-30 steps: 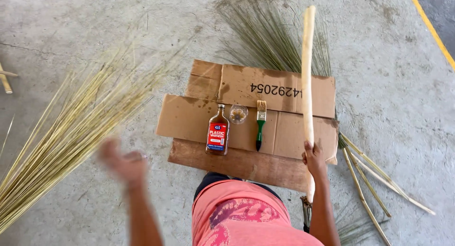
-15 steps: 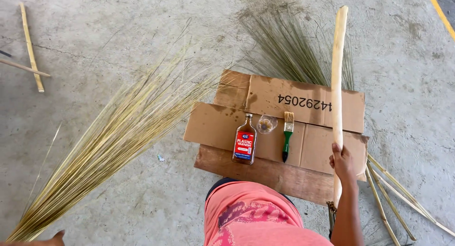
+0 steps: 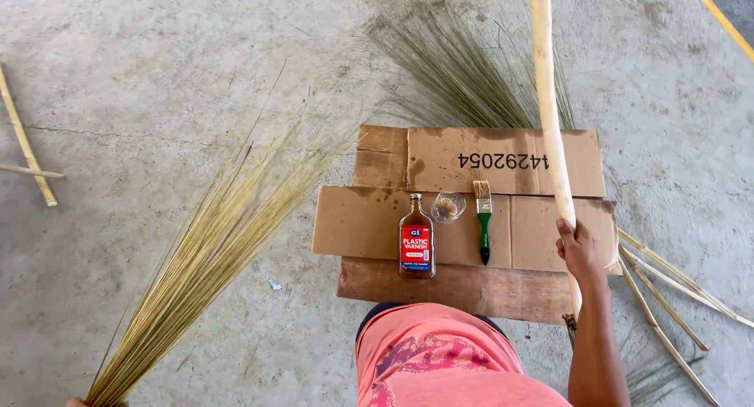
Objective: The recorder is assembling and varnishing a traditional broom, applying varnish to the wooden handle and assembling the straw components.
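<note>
the right hand (image 3: 580,250) is wrapped around a pale wooden stick (image 3: 548,116), fingers curled shut on it low down, with the stick rising away over the cardboard (image 3: 503,160) toward the top of the view. its lower end passes behind the hand and seems to reach down toward the board (image 3: 455,285) edge.

the left hand (image 3: 78,401) barely shows at the bottom left corner. it is at the butt of a bundle of yellow straws (image 3: 204,258), which fans out up and to the right across the concrete floor (image 3: 157,62), tips near the cardboard's left edge. the fingers are out of frame, so i cannot tell how they lie, though the bundle does seem gathered at that end.

on the cardboard stand a flat brown bottle (image 3: 415,238) with a red label, cap on, a small clear cup (image 3: 448,208) just beside its neck, and a green-handled brush (image 3: 483,219) lying to the right, bristles away from the person. the brush looks dry and the cup holds little if anything, so judging by that, no coating has begun.

behind the cardboard lies a spread of darker green straws (image 3: 463,77). a few thin canes (image 3: 667,297) lie to the right, and two crossed canes (image 3: 27,156) rest far left.

as i read it, the work is early: stick and straws are each in a hand but well apart, nothing is tied to the stick, and the bottle stands unopened.
</note>
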